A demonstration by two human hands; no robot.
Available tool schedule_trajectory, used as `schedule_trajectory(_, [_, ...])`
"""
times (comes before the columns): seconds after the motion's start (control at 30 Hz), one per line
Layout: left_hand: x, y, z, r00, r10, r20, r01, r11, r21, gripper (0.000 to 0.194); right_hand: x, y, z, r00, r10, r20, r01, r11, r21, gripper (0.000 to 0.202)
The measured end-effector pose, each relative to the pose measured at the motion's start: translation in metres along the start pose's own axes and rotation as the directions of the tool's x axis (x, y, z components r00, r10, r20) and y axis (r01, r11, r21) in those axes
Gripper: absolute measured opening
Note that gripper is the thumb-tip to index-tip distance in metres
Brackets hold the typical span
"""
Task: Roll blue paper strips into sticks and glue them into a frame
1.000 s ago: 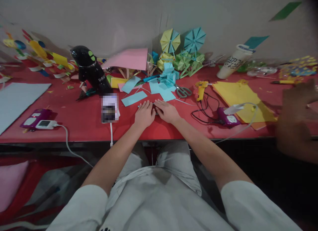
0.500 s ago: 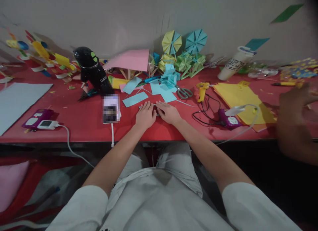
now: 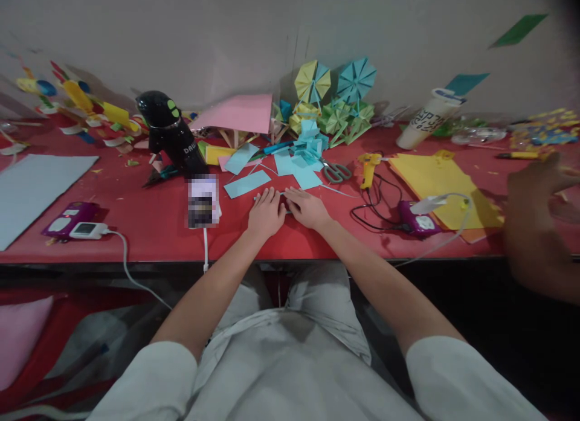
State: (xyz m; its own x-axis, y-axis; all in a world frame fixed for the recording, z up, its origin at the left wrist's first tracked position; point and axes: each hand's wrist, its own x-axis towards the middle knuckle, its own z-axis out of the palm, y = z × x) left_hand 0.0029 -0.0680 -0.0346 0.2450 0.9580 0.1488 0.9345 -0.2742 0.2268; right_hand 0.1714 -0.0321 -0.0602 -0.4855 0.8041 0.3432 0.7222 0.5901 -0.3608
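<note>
My left hand (image 3: pixel 266 214) and my right hand (image 3: pixel 308 206) rest side by side on the table in front of me. Their fingers lie flat over a small piece of light blue paper (image 3: pixel 283 194), pressing it down. Only bits of its edge show between and beside the hands; its shape is hidden. Just beyond my left hand lies a blue paper rectangle (image 3: pixel 247 184). Past my right hand are more blue paper pieces (image 3: pixel 307 177) and grey-handled scissors (image 3: pixel 336 171).
A phone (image 3: pixel 202 200) on a white cable stands left of my hands, near a black bottle (image 3: pixel 174 137). To the right are a yellow glue gun (image 3: pixel 369 169), a purple power socket (image 3: pixel 417 218) and yellow paper sheets (image 3: pixel 453 191). Another person's arm (image 3: pixel 530 228) reaches in at far right.
The whole view has shifted slightly downward in the picture. Both hands stay in the same place on the blue paper.
</note>
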Motion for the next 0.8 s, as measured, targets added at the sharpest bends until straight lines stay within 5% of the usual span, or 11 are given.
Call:
schedule_trajectory(0.4, [0.002, -0.002, 0.002, 1.0, 0.002, 0.007, -0.002, 1.0, -0.014, 0.053, 0.0, 0.001, 0.001, 0.999, 0.008, -0.032, -0.007, 0.999, 0.033, 0.041])
schedule_trajectory(0.8, [0.001, -0.003, 0.003, 1.0, -0.002, -0.018, 0.001, 0.999, -0.044, 0.052, -0.006, 0.011, -0.004, 0.911, 0.282, -0.303, -0.235, 0.955, 0.183, 0.046])
